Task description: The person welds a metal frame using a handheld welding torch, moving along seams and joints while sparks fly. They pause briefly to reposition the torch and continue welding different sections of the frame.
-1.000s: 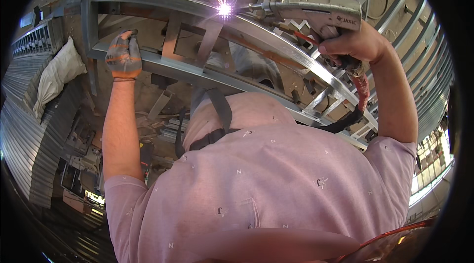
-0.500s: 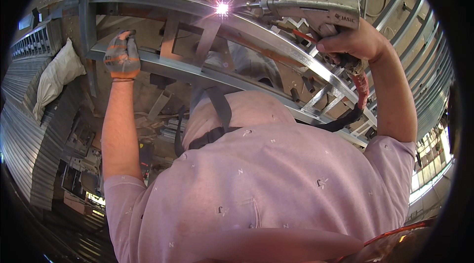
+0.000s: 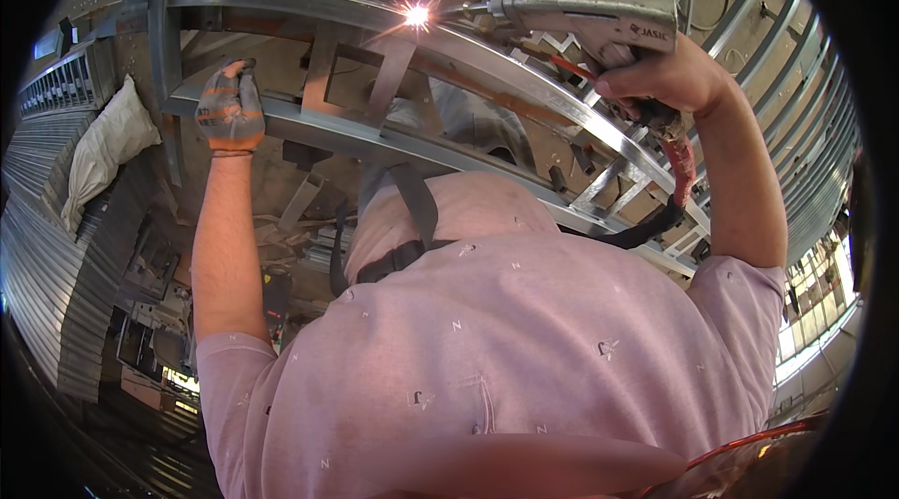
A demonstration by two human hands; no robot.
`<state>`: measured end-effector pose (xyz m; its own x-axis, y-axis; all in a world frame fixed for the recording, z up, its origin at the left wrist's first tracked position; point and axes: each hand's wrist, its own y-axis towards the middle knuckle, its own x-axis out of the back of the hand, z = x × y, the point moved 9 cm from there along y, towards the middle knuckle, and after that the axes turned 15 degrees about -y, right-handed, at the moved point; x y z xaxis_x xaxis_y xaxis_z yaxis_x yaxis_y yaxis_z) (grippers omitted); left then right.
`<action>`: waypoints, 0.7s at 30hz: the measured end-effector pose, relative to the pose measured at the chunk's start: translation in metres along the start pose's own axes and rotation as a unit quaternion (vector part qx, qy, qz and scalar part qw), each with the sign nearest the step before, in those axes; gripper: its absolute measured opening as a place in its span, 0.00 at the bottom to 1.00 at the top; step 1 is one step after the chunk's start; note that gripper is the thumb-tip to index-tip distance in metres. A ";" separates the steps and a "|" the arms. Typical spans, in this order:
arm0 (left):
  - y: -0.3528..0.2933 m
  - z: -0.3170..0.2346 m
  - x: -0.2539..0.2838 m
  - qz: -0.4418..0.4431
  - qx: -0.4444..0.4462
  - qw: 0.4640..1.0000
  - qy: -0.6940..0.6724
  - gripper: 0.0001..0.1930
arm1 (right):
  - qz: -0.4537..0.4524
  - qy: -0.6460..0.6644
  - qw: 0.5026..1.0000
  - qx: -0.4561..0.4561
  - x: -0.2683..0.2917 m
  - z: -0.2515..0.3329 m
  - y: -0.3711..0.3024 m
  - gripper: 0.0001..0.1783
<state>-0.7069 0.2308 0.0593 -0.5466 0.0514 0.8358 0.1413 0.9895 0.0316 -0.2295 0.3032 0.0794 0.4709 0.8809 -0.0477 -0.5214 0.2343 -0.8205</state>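
Observation:
In my bare right hand (image 3: 660, 82) is a grey welding gun (image 3: 599, 17), gripped by its handle, with the nozzle pointing left. At its tip a bright weld spot (image 3: 417, 16) glows on the far steel tube (image 3: 309, 1) of a metal frame. My left hand (image 3: 230, 110), in a grey and orange glove, is closed over the near steel tube (image 3: 318, 124) close to the frame's left corner. Its fingers are curled, and whatever they may hold is hidden. A red and black cable (image 3: 682, 171) runs down from the gun past my right forearm.
Rows of steel bars (image 3: 796, 78) stretch along the right. To the left lie a white sack (image 3: 112, 143) and stacked corrugated metal sheets (image 3: 47, 265). Metal offcuts (image 3: 302, 199) are scattered on the floor below the frame.
The welding gun and the weld spot have shifted slightly left, my right hand with them. The long sparks flying left have died down. My left hand stays about where it was.

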 end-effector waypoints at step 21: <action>-0.006 0.012 -0.005 0.018 0.028 0.999 -0.010 0.11 | -0.033 0.021 0.999 0.005 -0.002 0.004 -0.005 0.20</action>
<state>-0.7150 0.2266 0.0487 -0.5579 0.0889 0.8251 0.1149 0.9929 -0.0293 -0.2303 0.3022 0.0859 0.5332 0.8458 -0.0177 -0.4948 0.2949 -0.8174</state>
